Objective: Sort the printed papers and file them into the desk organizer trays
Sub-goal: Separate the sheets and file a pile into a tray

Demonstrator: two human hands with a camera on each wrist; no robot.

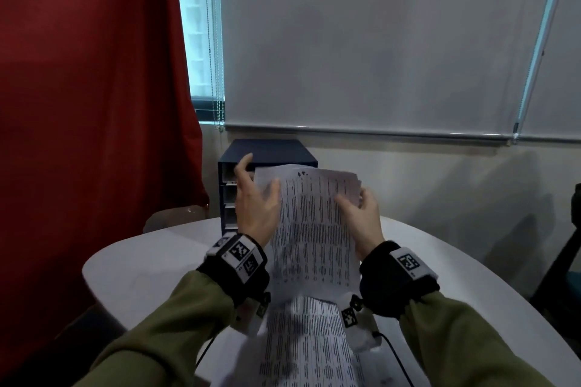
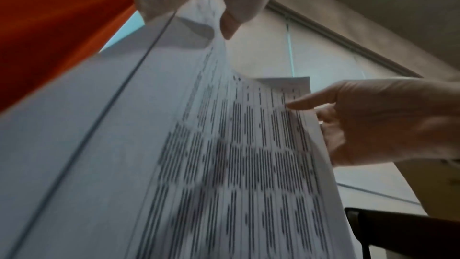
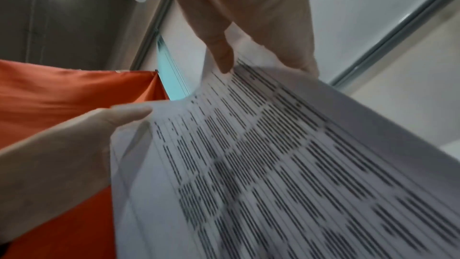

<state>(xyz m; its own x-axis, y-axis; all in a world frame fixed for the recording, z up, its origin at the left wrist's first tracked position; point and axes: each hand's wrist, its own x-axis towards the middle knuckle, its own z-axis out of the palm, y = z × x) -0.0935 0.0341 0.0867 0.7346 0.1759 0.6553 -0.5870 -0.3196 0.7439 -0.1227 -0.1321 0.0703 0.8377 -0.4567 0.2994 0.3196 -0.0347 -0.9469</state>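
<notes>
I hold a stack of printed papers [image 1: 314,229] upright in both hands, above the table and in front of the dark blue desk organizer [image 1: 267,151]. My left hand [image 1: 257,185] pinches the upper left corner of the front sheet, thumb [image 2: 229,23] on the printed side. My right hand [image 1: 355,201] grips the stack's right edge, thumb [image 3: 221,56] in front and fingers behind. The papers hide most of the organizer's trays [image 1: 229,195]; only their left ends show. Another printed pile [image 1: 308,345] lies flat on the table below my wrists.
The white round table [image 1: 141,261] carries the organizer at its far edge, against the wall. A red curtain [image 1: 94,104] hangs at the left. A dark chair [image 1: 566,261] stands at the right. A black cable [image 1: 396,355] runs across the table near my right sleeve.
</notes>
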